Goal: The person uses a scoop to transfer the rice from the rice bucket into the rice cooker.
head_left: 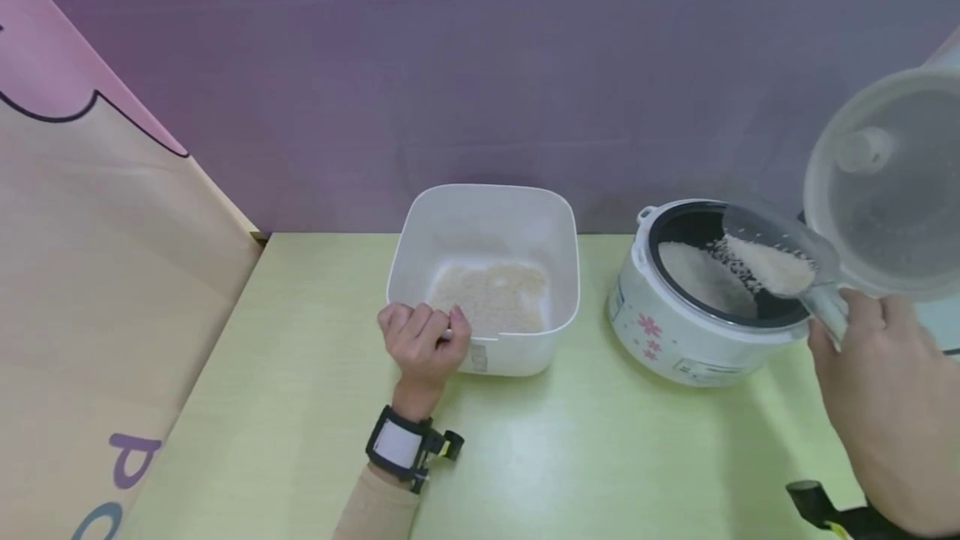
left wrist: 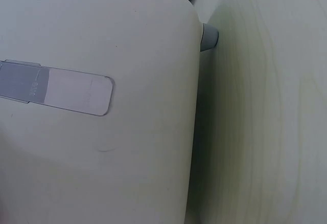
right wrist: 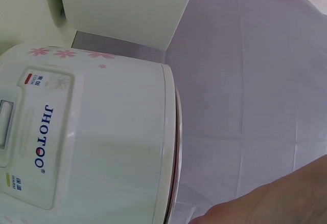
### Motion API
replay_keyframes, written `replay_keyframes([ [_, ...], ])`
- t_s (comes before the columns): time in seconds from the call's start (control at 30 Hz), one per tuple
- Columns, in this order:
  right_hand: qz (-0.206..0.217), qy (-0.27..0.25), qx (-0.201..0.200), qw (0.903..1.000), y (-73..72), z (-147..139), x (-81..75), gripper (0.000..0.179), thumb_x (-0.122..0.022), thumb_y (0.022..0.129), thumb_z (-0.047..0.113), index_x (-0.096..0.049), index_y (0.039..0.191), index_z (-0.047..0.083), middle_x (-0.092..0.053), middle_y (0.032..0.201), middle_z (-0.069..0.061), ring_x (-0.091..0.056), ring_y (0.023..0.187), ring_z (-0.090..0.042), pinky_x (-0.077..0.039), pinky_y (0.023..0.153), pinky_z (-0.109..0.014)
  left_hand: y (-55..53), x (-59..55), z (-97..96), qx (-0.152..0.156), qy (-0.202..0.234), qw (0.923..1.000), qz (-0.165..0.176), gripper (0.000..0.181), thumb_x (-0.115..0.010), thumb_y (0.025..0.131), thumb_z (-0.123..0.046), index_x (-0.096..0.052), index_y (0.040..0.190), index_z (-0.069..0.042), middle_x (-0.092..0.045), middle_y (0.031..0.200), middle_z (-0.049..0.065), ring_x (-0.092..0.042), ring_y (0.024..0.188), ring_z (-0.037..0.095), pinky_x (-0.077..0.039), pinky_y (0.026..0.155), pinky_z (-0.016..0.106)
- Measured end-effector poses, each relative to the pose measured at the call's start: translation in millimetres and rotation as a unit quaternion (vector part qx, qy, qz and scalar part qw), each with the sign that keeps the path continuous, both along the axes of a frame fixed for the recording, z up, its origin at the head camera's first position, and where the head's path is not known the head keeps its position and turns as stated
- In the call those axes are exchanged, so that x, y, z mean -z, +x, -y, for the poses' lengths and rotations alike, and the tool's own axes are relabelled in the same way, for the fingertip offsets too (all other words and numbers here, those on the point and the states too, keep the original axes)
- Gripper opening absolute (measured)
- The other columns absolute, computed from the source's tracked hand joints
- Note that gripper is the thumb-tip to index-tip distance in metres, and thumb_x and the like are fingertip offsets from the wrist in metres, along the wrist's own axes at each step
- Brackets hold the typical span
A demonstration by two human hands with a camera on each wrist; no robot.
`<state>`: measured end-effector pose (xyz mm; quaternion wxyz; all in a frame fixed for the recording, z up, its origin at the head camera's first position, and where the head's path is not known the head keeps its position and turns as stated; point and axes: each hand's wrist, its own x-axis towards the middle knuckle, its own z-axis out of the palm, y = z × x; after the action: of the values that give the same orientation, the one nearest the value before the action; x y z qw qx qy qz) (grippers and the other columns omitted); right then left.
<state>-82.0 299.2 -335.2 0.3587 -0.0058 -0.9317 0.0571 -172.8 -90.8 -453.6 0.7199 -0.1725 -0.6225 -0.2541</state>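
My left hand [head_left: 423,344] grips the near rim of a white plastic bin [head_left: 487,227], with its fingers curled over the edge. Loose rice [head_left: 495,298] covers part of the bin's floor. At the right, my right hand [head_left: 892,390] holds a clear scoop [head_left: 825,311] by its handle. The scoop is tilted over the dark pot of a white rice cooker [head_left: 667,344], with rice [head_left: 776,267] still in its bowl. Grains scatter below it, and a heap of rice [head_left: 701,273] lies in the pot. The right wrist view shows the cooker's front panel [right wrist: 46,142].
A round translucent lid [head_left: 900,190] stands raised behind the cooker's right side. The pale green table [head_left: 315,407] meets a purple backdrop [head_left: 450,65] just behind the bin and the cooker. A beige cloth wall [head_left: 105,273] runs along the left edge.
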Motion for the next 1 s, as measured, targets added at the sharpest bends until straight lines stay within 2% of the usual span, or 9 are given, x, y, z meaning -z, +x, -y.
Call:
replay_keyframes([
  [0.27, 0.005, -0.003, 0.018, 0.9998, 1.5, 2.2, 3.1, 0.04, -0.071, 0.086, 0.002, -0.055, 0.121, -0.011, -0.055, 0.1, -0.036, -0.053, 0.069, -0.061, -0.034, 0.048, -0.068, 1.1, 0.3, -0.1, 0.0, -0.001, 1.0, 0.004, 0.039, -0.063, 0.083, -0.01, -0.038, 0.053, -0.013, -0.035, 0.049, -0.002, -0.03, 0.052, 0.019, -0.028, 0.064, 0.036],
  [0.4, -0.021, 0.008, 0.013, 0.9997, 1.8, 3.0, 5.0, 0.035, -0.067, 0.087, 0.002, -0.054, 0.117, -0.01, -0.054, 0.094, -0.035, -0.052, 0.067, -0.059, -0.032, 0.045, -0.063, 1.3, 0.1, 0.0, 0.0, -0.002, 1.0, 0.005, 0.039, -0.063, 0.083, -0.01, -0.038, 0.053, -0.013, -0.035, 0.049, -0.002, -0.03, 0.051, 0.019, -0.028, 0.064, 0.036],
  [0.5, -0.041, 0.026, 0.014, 0.9987, 2.3, 3.6, 5.8, 0.027, -0.061, 0.092, 0.003, -0.055, 0.115, -0.009, -0.052, 0.089, -0.033, -0.051, 0.063, -0.055, -0.031, 0.042, -0.057, 1.3, 0.2, 0.2, 0.0, -0.003, 1.0, 0.004, 0.04, -0.063, 0.084, -0.01, -0.038, 0.053, -0.013, -0.035, 0.049, -0.002, -0.03, 0.051, 0.019, -0.028, 0.064, 0.036],
  [0.6, -0.042, 0.035, 0.024, 0.9982, 2.9, 4.7, 5.4, 0.023, -0.056, 0.096, 0.005, -0.054, 0.116, -0.007, -0.05, 0.086, -0.031, -0.049, 0.062, -0.052, -0.029, 0.04, -0.053, 1.3, 0.4, 0.3, -0.002, -0.004, 1.0, 0.002, 0.04, -0.063, 0.084, -0.01, -0.038, 0.053, -0.013, -0.034, 0.049, -0.002, -0.029, 0.051, 0.018, -0.028, 0.064, 0.035],
  [0.73, -0.053, 0.049, 0.028, 0.997, 2.7, 5.5, 7.2, 0.015, -0.054, 0.099, 0.006, -0.051, 0.108, -0.006, -0.049, 0.084, -0.029, -0.046, 0.06, -0.049, -0.025, 0.038, -0.047, 1.1, 0.4, 0.5, -0.003, -0.003, 1.0, -0.001, 0.041, -0.062, 0.084, -0.01, -0.037, 0.052, -0.013, -0.034, 0.049, -0.002, -0.028, 0.051, 0.018, -0.028, 0.063, 0.035],
  [0.9, -0.134, 0.059, 0.034, 0.9886, -3.3, 8.4, 14.2, 0.012, -0.049, 0.102, 0.004, -0.052, 0.093, -0.005, -0.051, 0.078, -0.029, -0.045, 0.056, -0.048, -0.018, 0.039, -0.043, 0.6, 0.2, 0.4, -0.003, -0.004, 1.0, -0.003, 0.041, -0.062, 0.084, -0.01, -0.037, 0.053, -0.013, -0.033, 0.049, -0.002, -0.028, 0.05, 0.019, -0.027, 0.063, 0.035],
  [1.0, -0.198, 0.072, 0.052, 0.9761, -10.2, 11.3, 17.7, 0.019, -0.044, 0.101, -0.001, -0.052, 0.084, -0.004, -0.05, 0.072, -0.027, -0.044, 0.053, -0.047, -0.014, 0.039, -0.042, 1.4, 0.4, 0.6, -0.003, -0.005, 1.0, -0.002, 0.04, -0.063, 0.083, -0.01, -0.037, 0.052, -0.013, -0.034, 0.048, -0.002, -0.028, 0.05, 0.019, -0.028, 0.063, 0.035],
])
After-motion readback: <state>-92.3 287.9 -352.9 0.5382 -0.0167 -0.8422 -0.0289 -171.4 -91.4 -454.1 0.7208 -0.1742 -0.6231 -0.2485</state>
